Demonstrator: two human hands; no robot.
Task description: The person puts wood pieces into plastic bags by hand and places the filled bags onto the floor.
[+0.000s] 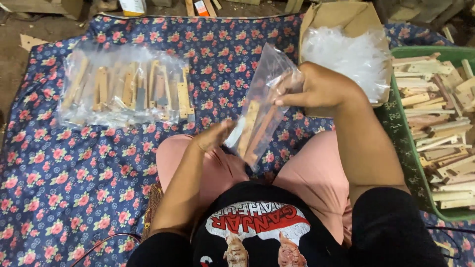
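A: Figure. Clear plastic bag [260, 106], held above the lap; what grips it?

B: The right hand [319, 89] is closed, pinching the bag's upper edge. The left hand [213, 136] is open, its palm against the bag's lower side. Inside are wooden pieces [252, 129] with a metal blade.

A: Handling properties?

B: Judged light. The film is soft and probably slippery; the contents are stiff, with possibly sharp edges. Best held at the mouth, supported beneath.

A: Surroundings?

B: Filled bags [121, 91] lie on the floral cloth [59, 173]; a cardboard box [341, 20] holds empty bags; a green crate [403, 143] holds wooden pieces.
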